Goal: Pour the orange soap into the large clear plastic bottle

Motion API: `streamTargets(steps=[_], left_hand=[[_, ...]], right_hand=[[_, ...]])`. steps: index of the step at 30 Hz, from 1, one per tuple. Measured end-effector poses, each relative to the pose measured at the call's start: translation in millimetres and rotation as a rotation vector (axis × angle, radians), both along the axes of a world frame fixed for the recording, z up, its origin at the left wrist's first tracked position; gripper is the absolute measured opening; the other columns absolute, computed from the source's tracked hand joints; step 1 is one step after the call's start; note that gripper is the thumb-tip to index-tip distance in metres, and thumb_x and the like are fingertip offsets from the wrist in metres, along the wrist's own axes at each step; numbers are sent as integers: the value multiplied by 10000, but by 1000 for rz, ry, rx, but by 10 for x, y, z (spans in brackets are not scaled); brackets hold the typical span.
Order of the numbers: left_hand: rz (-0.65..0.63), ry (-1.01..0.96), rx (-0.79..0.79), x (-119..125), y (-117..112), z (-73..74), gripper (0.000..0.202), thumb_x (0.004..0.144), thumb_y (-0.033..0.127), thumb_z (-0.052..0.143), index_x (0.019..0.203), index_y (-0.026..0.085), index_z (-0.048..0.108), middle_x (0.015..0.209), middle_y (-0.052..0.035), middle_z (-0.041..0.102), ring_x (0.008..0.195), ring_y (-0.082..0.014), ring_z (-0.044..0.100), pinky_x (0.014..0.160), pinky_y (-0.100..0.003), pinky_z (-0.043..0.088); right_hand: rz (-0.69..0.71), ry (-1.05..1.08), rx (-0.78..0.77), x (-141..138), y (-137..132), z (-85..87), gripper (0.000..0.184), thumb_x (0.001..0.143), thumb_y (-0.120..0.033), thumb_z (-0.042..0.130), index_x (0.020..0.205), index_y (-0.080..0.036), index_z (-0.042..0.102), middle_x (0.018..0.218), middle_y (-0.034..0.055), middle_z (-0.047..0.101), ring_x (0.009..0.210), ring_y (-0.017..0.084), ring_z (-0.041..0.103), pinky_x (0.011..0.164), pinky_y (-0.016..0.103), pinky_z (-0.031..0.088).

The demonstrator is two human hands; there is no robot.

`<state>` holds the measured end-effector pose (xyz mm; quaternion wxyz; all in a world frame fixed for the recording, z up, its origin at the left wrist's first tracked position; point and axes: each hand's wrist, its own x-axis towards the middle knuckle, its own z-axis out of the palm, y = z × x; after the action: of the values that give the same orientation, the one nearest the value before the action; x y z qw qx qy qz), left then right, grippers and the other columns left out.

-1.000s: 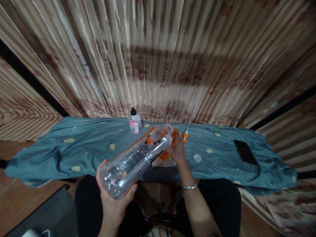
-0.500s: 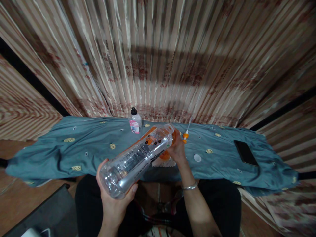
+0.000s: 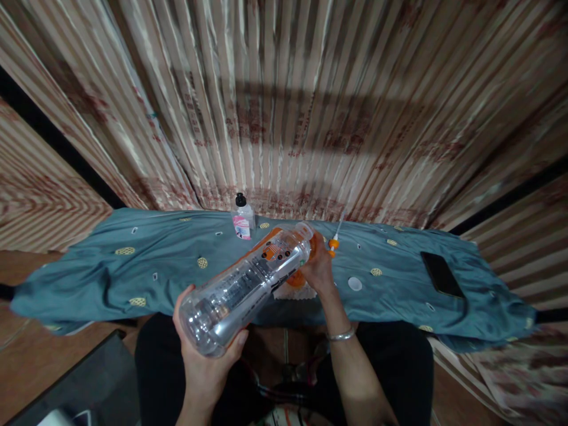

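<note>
A large clear plastic bottle (image 3: 242, 290) with an orange and dark printed label lies slanted across the middle, over the front of the cloth. Its open mouth points up and right. My left hand (image 3: 204, 349) is wrapped round its base, thumb on the near side. My right hand (image 3: 317, 269) is closed near the neck, its fingers mostly hidden behind the bottle. Something orange (image 3: 296, 279) shows below and behind the neck, over a white scalloped-edged piece (image 3: 296, 292); the bottle covers most of it. An orange pump top (image 3: 333, 244) with a thin tube lies just beyond my right hand.
A small clear bottle (image 3: 242, 226) with a black cap and pink label stands at the back left. On the blue-green cloth (image 3: 168, 266) are a white disc (image 3: 355, 284) and a black phone (image 3: 441, 274). A pleated curtain (image 3: 284, 118) hangs close behind.
</note>
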<state>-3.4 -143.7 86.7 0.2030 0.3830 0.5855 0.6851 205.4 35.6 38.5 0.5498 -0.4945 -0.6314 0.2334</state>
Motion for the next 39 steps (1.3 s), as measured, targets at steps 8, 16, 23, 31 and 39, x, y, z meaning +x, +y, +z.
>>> streamTargets(steps=[8, 16, 23, 31, 39], left_hand=[[29, -27, -3, 56, -10, 26, 1132, 605, 581, 1059, 1547, 194, 564, 1269, -120, 741, 993, -293, 779, 896, -412, 647], [16, -2, 12, 15, -6, 5, 1122, 584, 501, 1075, 1529, 185, 559, 1195, -111, 761, 947, -303, 796, 858, -420, 661], [-62, 119, 19, -233, 35, -135, 1098, 551, 427, 1087, 1480, 197, 548, 1144, -103, 760, 874, -304, 799, 777, -428, 686], [7, 11, -19, -39, -8, -21, 1135, 576, 517, 1072, 1540, 205, 562, 1241, -116, 741, 973, -312, 789, 865, -442, 673], [-32, 95, 10, -81, 6, -20, 1091, 557, 451, 1082, 1487, 206, 567, 1233, -126, 756, 963, -315, 804, 843, -428, 680]], right_hand=[[-7, -8, 5, -11, 0, -16, 813, 748, -310, 877, 1494, -250, 559, 1439, 147, 790, 1314, 349, 798, 1172, 513, 641], [-27, -25, 4, -6, -3, 9, 763, 759, -316, 850, 1467, -243, 575, 1422, 151, 799, 1320, 352, 796, 1173, 520, 637], [-20, 1, -4, -22, -6, 6, 774, 764, -314, 866, 1479, -250, 577, 1436, 146, 792, 1322, 346, 792, 1184, 516, 631], [-23, -22, 13, -17, 5, -16, 765, 780, -316, 868, 1486, -253, 582, 1412, 142, 800, 1307, 350, 798, 1171, 510, 641], [-13, 6, -4, -15, 4, -15, 778, 756, -339, 858, 1470, -248, 563, 1419, 149, 792, 1330, 359, 785, 1195, 547, 617]])
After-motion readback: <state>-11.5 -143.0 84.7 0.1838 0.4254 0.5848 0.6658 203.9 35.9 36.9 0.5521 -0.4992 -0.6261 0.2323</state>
